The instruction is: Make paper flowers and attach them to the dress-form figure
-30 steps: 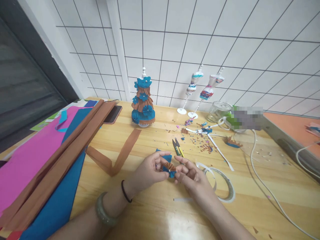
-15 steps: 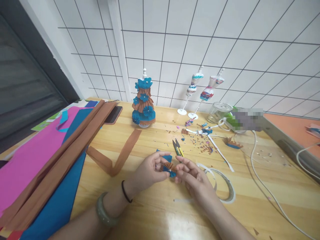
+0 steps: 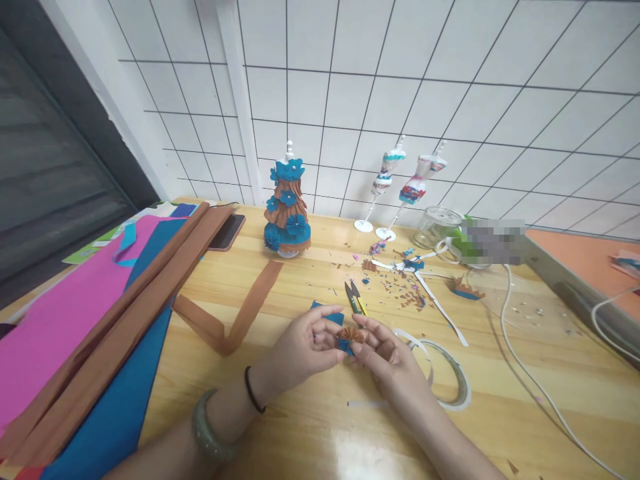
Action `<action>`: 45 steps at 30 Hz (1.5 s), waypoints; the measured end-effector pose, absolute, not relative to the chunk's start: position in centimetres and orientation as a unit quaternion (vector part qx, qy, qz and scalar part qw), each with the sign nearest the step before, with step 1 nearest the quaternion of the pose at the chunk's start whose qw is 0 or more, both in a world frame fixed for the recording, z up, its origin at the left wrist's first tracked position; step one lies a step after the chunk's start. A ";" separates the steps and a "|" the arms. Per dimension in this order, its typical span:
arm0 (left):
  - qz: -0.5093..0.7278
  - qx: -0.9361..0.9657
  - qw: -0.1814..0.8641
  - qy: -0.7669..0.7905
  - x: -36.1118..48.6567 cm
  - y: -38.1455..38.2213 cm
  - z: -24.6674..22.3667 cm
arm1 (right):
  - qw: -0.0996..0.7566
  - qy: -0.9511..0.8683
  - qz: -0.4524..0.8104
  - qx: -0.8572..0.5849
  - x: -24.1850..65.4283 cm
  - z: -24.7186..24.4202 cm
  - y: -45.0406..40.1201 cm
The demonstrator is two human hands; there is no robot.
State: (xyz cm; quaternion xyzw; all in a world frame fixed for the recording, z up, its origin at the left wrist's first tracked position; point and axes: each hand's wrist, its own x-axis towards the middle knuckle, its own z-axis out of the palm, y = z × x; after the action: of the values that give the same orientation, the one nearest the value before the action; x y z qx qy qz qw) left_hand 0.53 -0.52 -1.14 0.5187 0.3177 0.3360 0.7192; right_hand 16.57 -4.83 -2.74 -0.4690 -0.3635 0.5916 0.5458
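Note:
A small pleated paper rosette (image 3: 349, 338), brown in its upper part and blue below, is held just above the table between my two hands. My right hand (image 3: 383, 350) pinches its right side, the thumb on the front face and the fingers behind. Around the left edge curls my left hand (image 3: 313, 343), thumb tip at the lower rim; its inner fingertips are partly hidden. Behind the hands lie a folded blue paper piece (image 3: 325, 312) and thread snips (image 3: 356, 297) with a yellow and green handle.
A dress form (image 3: 287, 207) in brown and blue paper stands near the wall, two barer forms (image 3: 413, 193) to its right. Rolls of tape (image 3: 463, 383), paper scraps (image 3: 413, 293) and a white cable (image 3: 523, 363) lie rightward. Brown crepe paper (image 3: 170, 273) and coloured sheets cover the left.
The rosette has turned and shifted slightly right, showing more of its round face. My right thumb has moved onto its front, and my left thumb has slid to its edge.

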 end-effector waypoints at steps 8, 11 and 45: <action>0.323 0.517 0.726 0.318 0.6 -0.9 -0.8 | 0.580 -0.377 0.533 -0.487 16.1 -1.9 -4.8; 0.336 0.525 0.715 0.318 0.6 -0.8 -0.8 | 0.587 -0.383 0.520 -0.489 15.9 -1.8 -4.9; 0.583 0.226 0.645 0.439 -2.2 6.9 0.9 | 0.602 -0.436 0.540 -0.395 15.6 -2.5 -5.1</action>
State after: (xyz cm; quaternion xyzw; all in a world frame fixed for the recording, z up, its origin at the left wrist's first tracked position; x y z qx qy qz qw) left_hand -2.21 6.87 0.94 0.2264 0.4392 0.5831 0.6449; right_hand 15.63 -5.07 -2.50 -0.3948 -0.4364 0.5396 0.6021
